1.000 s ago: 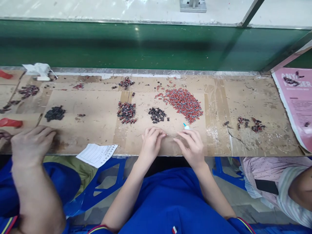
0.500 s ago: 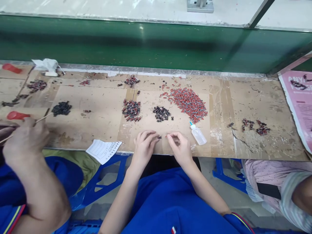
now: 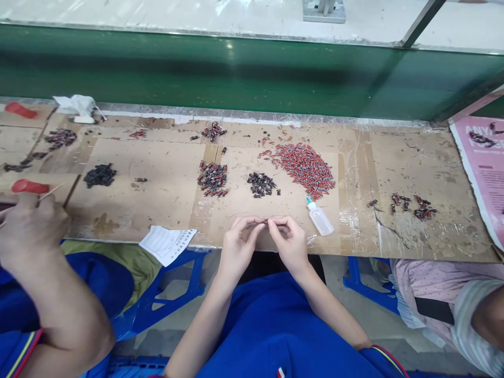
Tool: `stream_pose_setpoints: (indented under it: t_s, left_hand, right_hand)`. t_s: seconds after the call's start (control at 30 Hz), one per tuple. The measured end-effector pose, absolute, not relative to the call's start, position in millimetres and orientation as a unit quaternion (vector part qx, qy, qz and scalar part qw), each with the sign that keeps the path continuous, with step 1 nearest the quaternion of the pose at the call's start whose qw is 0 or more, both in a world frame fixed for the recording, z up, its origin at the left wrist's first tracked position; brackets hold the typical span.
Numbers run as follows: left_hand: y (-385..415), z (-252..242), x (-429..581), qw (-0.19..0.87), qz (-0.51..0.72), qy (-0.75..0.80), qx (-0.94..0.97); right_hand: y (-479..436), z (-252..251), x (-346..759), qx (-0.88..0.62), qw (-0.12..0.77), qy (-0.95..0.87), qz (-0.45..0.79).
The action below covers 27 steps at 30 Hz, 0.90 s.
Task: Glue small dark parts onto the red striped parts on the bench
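The gap between my hands has closed: my left hand [image 3: 242, 244] and right hand [image 3: 290, 241] now pinch a small dark-red part [image 3: 265, 221] together, its two pieces seemingly meeting, near the counter's [image 3: 165, 176] near edge, left of the bottle [image 3: 321, 219].

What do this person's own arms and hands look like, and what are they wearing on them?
The left hand and right hand are ungloved, with bare wrists and forearms. The right sleeve is short and blue, its cuff edged in red and yellow. The left sleeve is mostly out of frame.
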<state>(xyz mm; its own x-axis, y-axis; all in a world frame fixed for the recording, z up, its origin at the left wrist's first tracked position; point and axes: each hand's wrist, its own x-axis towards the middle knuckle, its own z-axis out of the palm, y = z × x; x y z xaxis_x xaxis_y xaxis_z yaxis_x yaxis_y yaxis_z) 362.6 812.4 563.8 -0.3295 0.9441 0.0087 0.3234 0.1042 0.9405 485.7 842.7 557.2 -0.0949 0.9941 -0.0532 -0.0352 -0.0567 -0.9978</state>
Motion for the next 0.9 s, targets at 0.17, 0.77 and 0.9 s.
stream_pose_setpoints:
  t_s: [0.17, 0.77, 0.9]
  left_hand:
    - [812, 568, 360, 0.339, 0.485, 0.664, 0.457]
    - [821, 580, 358, 0.392, 0.499, 0.619, 0.463]
    - [821, 585, 359, 0.412, 0.499, 0.614, 0.452]
  right_hand:
    - [846, 561, 488, -0.456, 0.462, -0.445, 0.617]
    - [859, 571, 494, -0.442, 0.479, -0.379, 0.658]
    - [859, 571, 496, -0.430, 0.486, -0.387, 0.655]
